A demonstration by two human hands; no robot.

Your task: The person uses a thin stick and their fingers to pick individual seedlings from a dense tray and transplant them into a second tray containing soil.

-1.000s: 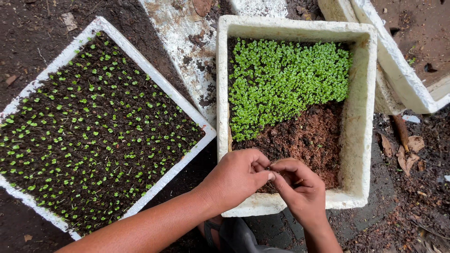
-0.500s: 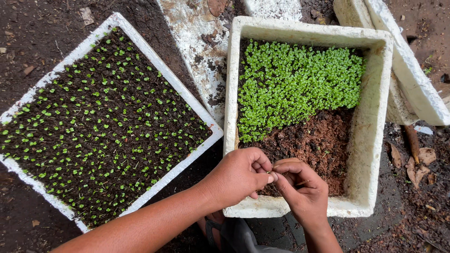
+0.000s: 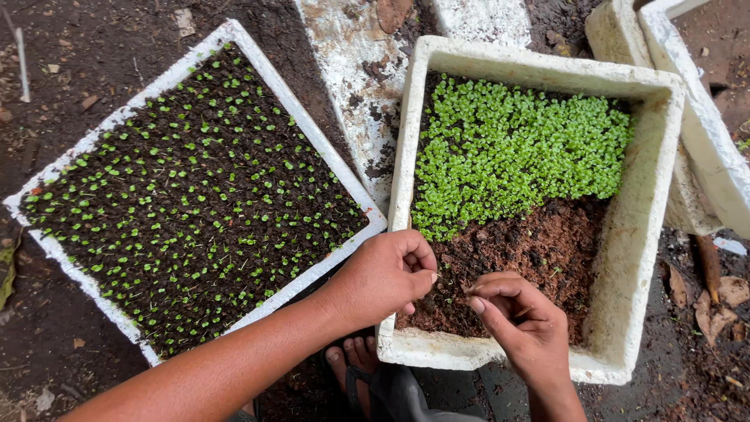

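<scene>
Two hands, left and right, fingers pinched, slightly apart over bare soil; dense seedlings lie just beyond in the foam box

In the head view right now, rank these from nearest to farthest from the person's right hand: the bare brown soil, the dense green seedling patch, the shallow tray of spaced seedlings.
1. Bare brown soil: directly under the right hand, in the deep box.
2. Dense green seedling patch: beyond the soil, at the box's far end.
3. Shallow tray of spaced seedlings: off to the left, past the left hand.
</scene>
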